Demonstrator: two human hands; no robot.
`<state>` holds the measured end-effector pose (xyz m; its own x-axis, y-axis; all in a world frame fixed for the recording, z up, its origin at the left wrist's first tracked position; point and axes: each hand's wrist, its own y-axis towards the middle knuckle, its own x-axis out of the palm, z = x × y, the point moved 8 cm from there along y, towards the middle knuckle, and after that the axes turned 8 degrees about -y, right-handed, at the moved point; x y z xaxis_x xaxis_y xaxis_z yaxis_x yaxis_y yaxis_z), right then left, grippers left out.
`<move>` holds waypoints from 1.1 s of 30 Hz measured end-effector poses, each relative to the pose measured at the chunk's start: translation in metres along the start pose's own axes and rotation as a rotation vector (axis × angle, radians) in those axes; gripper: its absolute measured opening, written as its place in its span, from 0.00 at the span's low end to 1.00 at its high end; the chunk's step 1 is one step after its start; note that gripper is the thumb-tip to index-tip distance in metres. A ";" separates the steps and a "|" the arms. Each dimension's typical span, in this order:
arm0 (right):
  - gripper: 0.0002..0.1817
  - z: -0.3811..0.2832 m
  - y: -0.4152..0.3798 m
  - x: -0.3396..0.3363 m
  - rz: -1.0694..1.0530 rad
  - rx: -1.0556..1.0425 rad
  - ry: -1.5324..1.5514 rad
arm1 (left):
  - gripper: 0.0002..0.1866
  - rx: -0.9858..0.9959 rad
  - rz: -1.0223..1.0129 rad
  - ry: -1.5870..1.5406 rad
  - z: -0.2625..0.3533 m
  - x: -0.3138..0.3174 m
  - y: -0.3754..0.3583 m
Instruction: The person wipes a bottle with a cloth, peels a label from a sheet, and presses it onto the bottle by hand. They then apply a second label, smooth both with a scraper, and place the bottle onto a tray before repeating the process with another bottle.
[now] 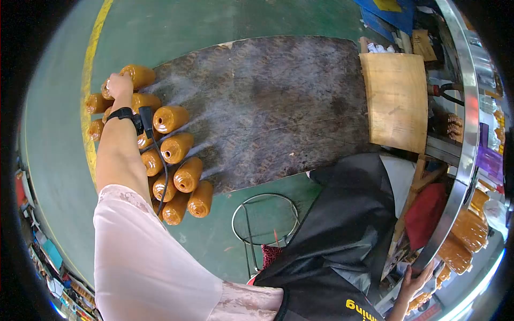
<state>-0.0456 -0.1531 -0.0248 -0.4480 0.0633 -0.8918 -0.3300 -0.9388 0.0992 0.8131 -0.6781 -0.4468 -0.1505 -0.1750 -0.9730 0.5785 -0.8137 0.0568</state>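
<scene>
Glossy amber-brown bottles [171, 119] lie clustered at the left end of a dark, scuffed board [278, 107], several with a small round mouth showing. My left hand [119, 85] reaches across them, its fingers curled at the end of the farthest bottle [140, 76]. The palm side is hidden. A black band with a small device and cable circles that wrist. Low on the right, my right hand [415, 283] is closed around the lower part of a curved metal rail [466, 160]; some of its fingers are hidden.
A pale wooden board [395, 101] adjoins the dark board's right end. A round-framed metal stool [265, 195] stands below it, beside my black apron [342, 224]. Past the rail are more amber pieces [455, 249]. A yellow line [88, 64] runs along the green floor.
</scene>
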 end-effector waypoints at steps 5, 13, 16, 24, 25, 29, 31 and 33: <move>0.40 0.006 -0.001 0.001 -0.079 0.070 -0.001 | 0.23 0.035 -0.043 0.049 0.013 0.021 -0.008; 0.41 -0.009 0.007 -0.003 -0.107 0.112 0.021 | 0.19 0.130 -0.158 0.230 0.037 0.049 -0.002; 0.39 -0.015 0.006 -0.007 -0.110 0.203 -0.011 | 0.20 0.098 -0.194 0.196 0.061 0.036 -0.022; 0.39 -0.027 0.014 -0.028 -0.054 0.215 0.109 | 0.20 0.808 -0.785 -1.376 0.437 -0.218 -0.386; 0.39 -0.026 0.014 -0.031 -0.050 0.206 0.117 | 0.19 0.944 -0.937 -1.537 0.468 -0.259 -0.451; 0.37 -0.019 0.013 -0.043 -0.050 0.134 0.162 | 0.32 1.447 -1.417 -1.726 0.553 -0.405 -0.678; 0.36 -0.013 -0.001 -0.060 0.034 0.067 0.381 | 0.42 1.772 -1.000 -1.763 0.572 -0.458 -0.754; 0.36 0.004 -0.026 -0.087 0.179 0.070 0.534 | 0.46 1.787 -0.766 -1.725 0.592 -0.465 -0.808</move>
<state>-0.0017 -0.1330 0.0517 -0.0260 -0.2919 -0.9561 -0.3503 -0.8931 0.2822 -0.0590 -0.2670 0.0917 -0.5543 0.8280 -0.0849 -0.4932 -0.2447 0.8348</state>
